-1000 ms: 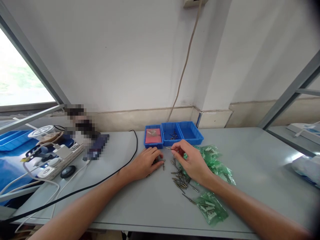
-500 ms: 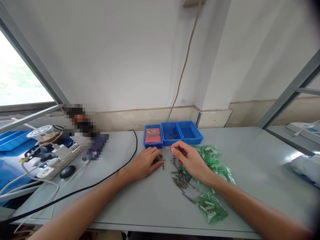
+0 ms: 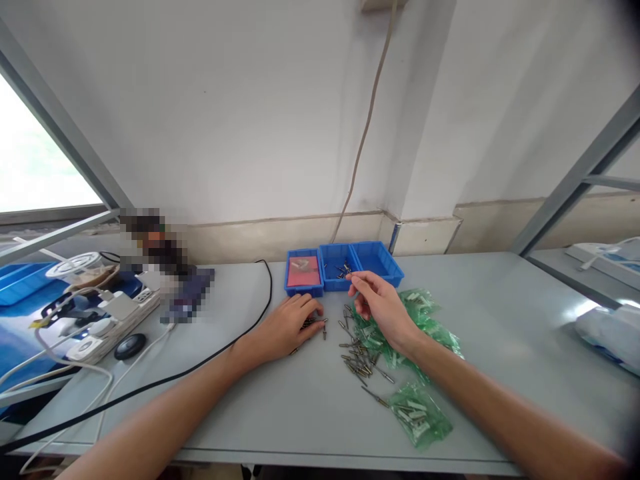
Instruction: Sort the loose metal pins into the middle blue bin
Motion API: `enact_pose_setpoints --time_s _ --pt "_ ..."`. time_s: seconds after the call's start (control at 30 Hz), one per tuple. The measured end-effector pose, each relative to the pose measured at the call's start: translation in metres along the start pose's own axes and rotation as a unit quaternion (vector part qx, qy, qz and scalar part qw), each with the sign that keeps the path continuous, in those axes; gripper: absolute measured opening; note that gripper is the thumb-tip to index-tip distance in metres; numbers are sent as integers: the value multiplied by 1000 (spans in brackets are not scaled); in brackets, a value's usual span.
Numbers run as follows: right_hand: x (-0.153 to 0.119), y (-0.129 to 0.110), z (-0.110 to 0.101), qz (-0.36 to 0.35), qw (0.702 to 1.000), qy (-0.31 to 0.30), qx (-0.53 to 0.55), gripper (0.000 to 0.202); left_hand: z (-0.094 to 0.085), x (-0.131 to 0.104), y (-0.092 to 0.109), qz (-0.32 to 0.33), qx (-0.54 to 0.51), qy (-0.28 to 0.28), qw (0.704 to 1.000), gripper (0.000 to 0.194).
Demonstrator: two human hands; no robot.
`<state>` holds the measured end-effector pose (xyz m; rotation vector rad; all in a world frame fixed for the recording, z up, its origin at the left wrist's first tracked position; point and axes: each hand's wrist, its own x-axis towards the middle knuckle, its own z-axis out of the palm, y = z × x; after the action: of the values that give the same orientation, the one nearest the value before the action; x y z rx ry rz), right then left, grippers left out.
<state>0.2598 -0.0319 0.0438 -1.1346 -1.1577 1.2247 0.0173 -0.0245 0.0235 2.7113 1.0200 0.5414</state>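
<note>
My left hand (image 3: 293, 325) rests on the grey table, its fingers curled around several small metal pins. My right hand (image 3: 379, 307) is at the front edge of the middle blue bin (image 3: 332, 285), thumb and forefinger pinched; whatever they grip is too small to make out. Several metal pins lie in that bin. Between my hands, loose metal pins (image 3: 356, 365) are scattered on the table. Green plastic bags (image 3: 440, 333) lie under and beside my right forearm, and another green bag (image 3: 420, 417) with pale pieces is nearer the front edge.
A blue bin with a red sheet (image 3: 303, 272) stands at the left of the middle bin, and another blue bin (image 3: 377, 260) at its right. A black cable (image 3: 200, 363) crosses the table's left side, near a power strip (image 3: 117, 323) and a round black object (image 3: 131, 346).
My right hand has moved up from the table in front of the bins to the middle bin's front edge. My left hand has stayed over its pins.
</note>
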Motion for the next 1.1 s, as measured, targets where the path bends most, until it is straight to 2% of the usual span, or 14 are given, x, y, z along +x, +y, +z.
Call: enact_pose_setpoints --time_s 0.1,0.2,0.27,0.33,0.43,0.5,0.57,0.67,0.8,0.9,1.1 --pt "-2 0 -2 -21 1000 -16 -16 46 -1 0 1 2 4 0 1000 16" --pt "-4 -1 -7 -72 987 -34 -136 39 -1 0 1 2 6 2 1000 17" --pt "-5 0 -11 -136 945 -50 -294 22 -1 0 1 3 8 3 1000 17" --pt "-7 1 -15 -188 879 -90 -429 17 -1 -1 0 4 10 5 1000 17" --pt "-9 6 -16 -248 804 -147 -521 15 -1 -1 1 5 8 4 1000 17" --pt "-10 8 -14 -259 781 -169 -542 17 -1 -1 1 5 6 4 1000 17" --pt "-10 10 -12 -259 774 -183 -549 19 -1 0 2 2 5 5 1000 16" --pt "-10 11 -12 -254 775 -191 -546 18 -1 0 2 0 7 5 1000 15" --pt "-11 12 -13 -253 796 -186 -517 15 0 0 1 0 11 5 1000 16" --pt "-11 11 -13 -240 830 -165 -476 17 1 -1 0 2 10 5 1000 16" --pt "-12 5 -10 -151 915 -103 -358 15 1 -1 -1 2 11 6 1000 16"
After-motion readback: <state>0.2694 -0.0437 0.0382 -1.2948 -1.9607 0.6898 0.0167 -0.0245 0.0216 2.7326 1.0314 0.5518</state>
